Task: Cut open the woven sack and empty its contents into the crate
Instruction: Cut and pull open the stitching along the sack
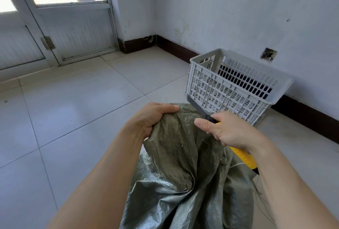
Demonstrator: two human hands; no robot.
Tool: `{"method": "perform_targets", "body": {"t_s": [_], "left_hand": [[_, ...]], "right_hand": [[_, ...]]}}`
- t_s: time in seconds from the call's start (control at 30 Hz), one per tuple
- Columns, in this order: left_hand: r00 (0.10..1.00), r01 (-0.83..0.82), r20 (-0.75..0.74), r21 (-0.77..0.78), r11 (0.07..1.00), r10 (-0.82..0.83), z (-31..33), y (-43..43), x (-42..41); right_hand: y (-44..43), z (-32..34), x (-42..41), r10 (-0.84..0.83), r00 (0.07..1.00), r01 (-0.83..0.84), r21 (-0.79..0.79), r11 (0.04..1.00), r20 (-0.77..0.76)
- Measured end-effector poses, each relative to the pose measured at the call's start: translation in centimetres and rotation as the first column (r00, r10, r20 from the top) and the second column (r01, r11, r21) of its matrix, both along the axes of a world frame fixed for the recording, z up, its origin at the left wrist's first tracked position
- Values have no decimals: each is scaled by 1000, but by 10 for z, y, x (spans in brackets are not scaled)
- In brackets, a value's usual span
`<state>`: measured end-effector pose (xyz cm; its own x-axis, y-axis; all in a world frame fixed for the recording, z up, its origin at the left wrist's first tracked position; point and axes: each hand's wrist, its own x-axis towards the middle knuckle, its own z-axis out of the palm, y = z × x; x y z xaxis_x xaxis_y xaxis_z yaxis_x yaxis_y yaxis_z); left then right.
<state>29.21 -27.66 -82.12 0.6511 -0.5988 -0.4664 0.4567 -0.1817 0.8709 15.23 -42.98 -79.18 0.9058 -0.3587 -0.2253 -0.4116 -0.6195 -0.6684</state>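
A grey-green woven sack [179,173] stands upright in front of me, its top bunched and pulled up. My left hand [152,118] grips the sack's top edge on the left. My right hand [225,131] holds a yellow-handled utility knife [242,157]. The knife's grey blade [197,106] sticks out past my fingers and lies against the sack's top right edge. A pale grey slatted plastic crate [236,85] sits on the floor just beyond the sack, against the right wall. I see nothing inside the crate.
Pale floor tiles [82,109] stretch to the left and ahead. A door with a glass pane [73,17] stands at the back left. A dark skirting board [311,122] runs along the right wall. Loose threads [260,197] hang from the sack's right side.
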Motion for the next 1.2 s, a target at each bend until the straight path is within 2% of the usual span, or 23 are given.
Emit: {"method": "perform_targets", "body": {"t_s": [0.1, 0.3, 0.83, 1.2], "left_hand": [[999, -32, -31, -7, 999, 31, 2, 0, 0], [994, -67, -92, -50, 997, 62, 5, -1, 2], [999, -43, -23, -31, 999, 42, 6, -5, 0], [999, -20, -39, -23, 1000, 20, 6, -7, 0]], "right_hand": [[5, 1, 0, 32, 998, -33, -42, 999, -45], [6, -1, 0, 82, 989, -111, -244, 963, -123], [11, 7, 0, 41, 979, -113, -364, 925, -201], [16, 8, 3, 56, 965, -144, -337, 930, -258]]}}
